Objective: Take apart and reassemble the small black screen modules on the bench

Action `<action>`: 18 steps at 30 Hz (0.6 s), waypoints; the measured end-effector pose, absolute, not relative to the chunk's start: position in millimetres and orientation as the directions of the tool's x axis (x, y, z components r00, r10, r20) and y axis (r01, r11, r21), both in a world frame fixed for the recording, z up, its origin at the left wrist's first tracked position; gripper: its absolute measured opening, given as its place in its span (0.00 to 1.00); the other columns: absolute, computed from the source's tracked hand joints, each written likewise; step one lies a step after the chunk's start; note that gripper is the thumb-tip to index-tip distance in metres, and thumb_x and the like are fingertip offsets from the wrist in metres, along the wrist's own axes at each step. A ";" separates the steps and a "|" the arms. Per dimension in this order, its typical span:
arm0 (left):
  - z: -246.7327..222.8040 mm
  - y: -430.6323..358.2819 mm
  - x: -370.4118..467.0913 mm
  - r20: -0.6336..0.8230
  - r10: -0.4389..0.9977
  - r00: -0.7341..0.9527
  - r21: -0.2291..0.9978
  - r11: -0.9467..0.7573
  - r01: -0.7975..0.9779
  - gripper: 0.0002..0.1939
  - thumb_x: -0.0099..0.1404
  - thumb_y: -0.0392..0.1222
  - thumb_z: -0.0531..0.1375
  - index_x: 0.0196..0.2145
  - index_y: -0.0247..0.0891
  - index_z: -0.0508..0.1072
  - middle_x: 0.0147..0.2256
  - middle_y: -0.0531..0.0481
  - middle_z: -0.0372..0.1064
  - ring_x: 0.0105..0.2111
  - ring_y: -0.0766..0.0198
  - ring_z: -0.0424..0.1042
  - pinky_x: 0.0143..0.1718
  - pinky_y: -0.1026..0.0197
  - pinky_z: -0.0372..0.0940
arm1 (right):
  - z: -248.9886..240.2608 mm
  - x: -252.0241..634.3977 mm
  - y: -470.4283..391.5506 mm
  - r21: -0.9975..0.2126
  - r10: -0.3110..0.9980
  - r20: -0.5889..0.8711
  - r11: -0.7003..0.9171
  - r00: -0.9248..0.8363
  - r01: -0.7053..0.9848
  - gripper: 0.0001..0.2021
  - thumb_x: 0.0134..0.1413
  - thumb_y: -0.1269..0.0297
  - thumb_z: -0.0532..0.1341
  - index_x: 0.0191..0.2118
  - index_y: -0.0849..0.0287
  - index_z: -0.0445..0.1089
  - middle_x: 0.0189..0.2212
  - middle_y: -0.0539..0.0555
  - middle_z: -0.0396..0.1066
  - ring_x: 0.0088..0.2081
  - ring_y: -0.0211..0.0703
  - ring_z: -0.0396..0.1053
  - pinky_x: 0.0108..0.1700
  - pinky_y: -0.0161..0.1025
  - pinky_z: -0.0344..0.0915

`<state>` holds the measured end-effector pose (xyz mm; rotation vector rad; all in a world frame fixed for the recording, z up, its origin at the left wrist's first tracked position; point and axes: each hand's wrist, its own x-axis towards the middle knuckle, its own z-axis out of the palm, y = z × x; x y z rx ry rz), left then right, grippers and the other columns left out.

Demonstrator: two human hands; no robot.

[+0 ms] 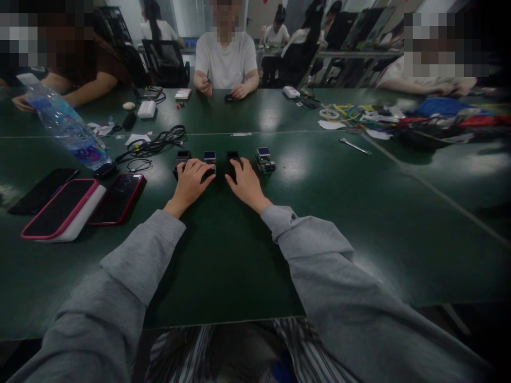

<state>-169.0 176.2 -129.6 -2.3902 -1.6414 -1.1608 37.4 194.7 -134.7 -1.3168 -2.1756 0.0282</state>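
Fingers (199, 169) of both hands curled over small modules (209, 157); grip unclear.

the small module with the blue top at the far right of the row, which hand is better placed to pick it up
Right, probably. The right hand rests on the black module directly beside the blue-topped module, with bare table between. The left hand lies further left and would have to cross over.

Four small modules (223, 158) stand in a row mid-table (223, 255); phones (115, 198) lie left of them, a cable (155, 142) far-left, a wrench (355, 146) far-right.
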 end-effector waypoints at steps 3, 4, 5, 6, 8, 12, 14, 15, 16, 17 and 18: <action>-129.6 176.3 -168.5 0.572 0.799 0.185 0.374 -0.455 0.808 0.15 0.66 0.49 0.61 0.50 0.47 0.75 0.48 0.43 0.73 0.56 0.44 0.62 0.61 0.40 0.46 | -135.0 36.5 195.0 -0.303 0.813 0.468 0.517 -0.347 0.801 0.24 0.67 0.59 0.54 0.64 0.64 0.58 0.61 0.70 0.55 0.60 0.61 0.60 0.57 0.55 0.65; -129.2 176.0 -167.9 0.569 0.799 0.194 0.371 -0.459 0.807 0.16 0.66 0.50 0.61 0.50 0.47 0.75 0.49 0.43 0.72 0.56 0.44 0.62 0.61 0.40 0.46 | -134.9 36.2 195.1 -0.304 0.809 0.474 0.521 -0.348 0.798 0.24 0.68 0.58 0.54 0.64 0.64 0.58 0.61 0.70 0.55 0.61 0.61 0.60 0.58 0.55 0.65; -128.7 175.5 -167.1 0.566 0.800 0.200 0.368 -0.463 0.806 0.16 0.66 0.50 0.61 0.50 0.47 0.75 0.50 0.43 0.72 0.56 0.44 0.62 0.61 0.40 0.47 | -134.5 36.1 195.2 -0.306 0.803 0.485 0.526 -0.346 0.793 0.24 0.68 0.57 0.53 0.64 0.64 0.59 0.61 0.69 0.56 0.61 0.60 0.59 0.58 0.54 0.64; -128.1 174.9 -166.2 0.566 0.799 0.202 0.368 -0.464 0.806 0.16 0.66 0.51 0.61 0.50 0.47 0.75 0.51 0.43 0.72 0.57 0.45 0.62 0.61 0.41 0.47 | -133.8 36.5 195.3 -0.309 0.797 0.500 0.530 -0.339 0.790 0.24 0.69 0.57 0.52 0.64 0.64 0.59 0.61 0.69 0.57 0.61 0.59 0.59 0.58 0.53 0.64; -126.6 174.0 -165.2 0.583 0.793 0.179 0.377 -0.458 0.805 0.15 0.67 0.51 0.60 0.49 0.46 0.75 0.51 0.44 0.71 0.57 0.45 0.62 0.62 0.41 0.46 | -131.5 39.5 196.0 -0.309 0.781 0.544 0.526 -0.306 0.792 0.22 0.70 0.58 0.50 0.63 0.63 0.60 0.60 0.68 0.57 0.61 0.57 0.59 0.60 0.53 0.62; -127.7 179.4 -174.5 0.661 0.748 -0.061 0.502 -0.380 0.777 0.14 0.71 0.49 0.53 0.46 0.44 0.75 0.49 0.45 0.72 0.56 0.50 0.64 0.63 0.44 0.49 | -127.0 55.8 202.8 -0.309 0.755 0.627 0.466 -0.190 0.829 0.19 0.70 0.61 0.48 0.61 0.60 0.62 0.61 0.65 0.55 0.64 0.58 0.53 0.64 0.59 0.53; -133.2 187.8 -186.6 0.662 0.700 -0.266 0.625 -0.320 0.712 0.15 0.73 0.48 0.51 0.45 0.41 0.74 0.48 0.45 0.72 0.54 0.53 0.65 0.62 0.46 0.52 | -128.4 67.1 210.4 -0.336 0.749 0.654 0.412 -0.105 0.847 0.19 0.69 0.62 0.49 0.61 0.59 0.61 0.62 0.66 0.53 0.65 0.60 0.51 0.64 0.63 0.50; -137.1 193.0 -193.5 0.644 0.674 -0.361 0.683 -0.295 0.668 0.15 0.73 0.48 0.50 0.45 0.41 0.73 0.48 0.45 0.71 0.54 0.54 0.66 0.62 0.48 0.54 | -130.4 72.5 215.1 -0.356 0.749 0.660 0.381 -0.059 0.853 0.19 0.68 0.62 0.50 0.61 0.59 0.61 0.62 0.66 0.53 0.65 0.61 0.50 0.63 0.65 0.50; -141.5 198.6 -200.4 0.612 0.656 -0.441 0.737 -0.271 0.619 0.14 0.73 0.47 0.51 0.46 0.40 0.72 0.48 0.44 0.71 0.53 0.55 0.67 0.61 0.49 0.56 | -133.2 77.5 220.0 -0.379 0.753 0.658 0.351 -0.018 0.856 0.20 0.67 0.61 0.51 0.61 0.60 0.61 0.62 0.67 0.53 0.65 0.63 0.50 0.63 0.66 0.51; -146.2 204.1 -206.7 0.564 0.656 -0.502 0.789 -0.249 0.561 0.13 0.72 0.46 0.51 0.46 0.39 0.72 0.48 0.44 0.71 0.52 0.56 0.68 0.59 0.50 0.59 | -136.6 81.9 224.9 -0.405 0.763 0.646 0.325 0.016 0.855 0.21 0.66 0.61 0.52 0.61 0.61 0.60 0.61 0.68 0.54 0.64 0.63 0.52 0.62 0.66 0.52; -150.7 209.2 -212.1 0.507 0.669 -0.543 0.836 -0.228 0.499 0.12 0.72 0.45 0.52 0.46 0.39 0.71 0.48 0.44 0.71 0.50 0.57 0.70 0.57 0.52 0.62 | -140.3 85.5 229.5 -0.430 0.779 0.626 0.307 0.036 0.849 0.22 0.65 0.61 0.54 0.61 0.63 0.60 0.59 0.69 0.56 0.62 0.64 0.54 0.61 0.65 0.55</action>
